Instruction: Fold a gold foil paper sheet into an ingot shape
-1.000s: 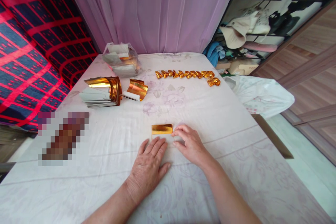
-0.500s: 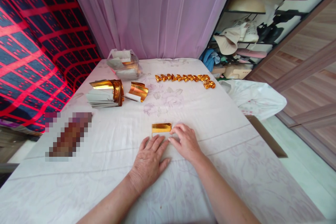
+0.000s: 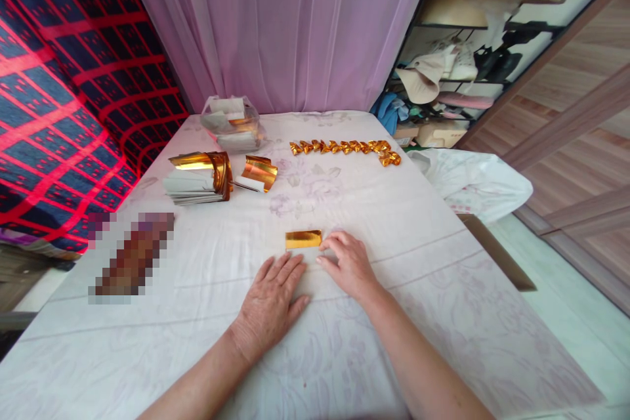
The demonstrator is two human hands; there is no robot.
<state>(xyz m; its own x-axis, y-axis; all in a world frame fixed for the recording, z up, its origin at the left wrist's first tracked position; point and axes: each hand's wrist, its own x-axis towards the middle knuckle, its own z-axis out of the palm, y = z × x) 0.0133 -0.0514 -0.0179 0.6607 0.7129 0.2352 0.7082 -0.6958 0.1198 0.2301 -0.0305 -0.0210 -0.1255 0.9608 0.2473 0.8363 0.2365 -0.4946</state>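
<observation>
Gold paper [image 3: 304, 239] touches both hands.

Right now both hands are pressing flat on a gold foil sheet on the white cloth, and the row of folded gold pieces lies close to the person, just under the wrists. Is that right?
Not quite. The head view shows the row of folded gold pieces at the far end of the white cloth, near the curtain. The rest holds: the left hand and right hand press on the gold foil sheet.

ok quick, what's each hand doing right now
left hand: open, flat, pressing the near part of the gold foil paper.
right hand: open, fingertips on the paper's right edge, holding nothing.
</observation>
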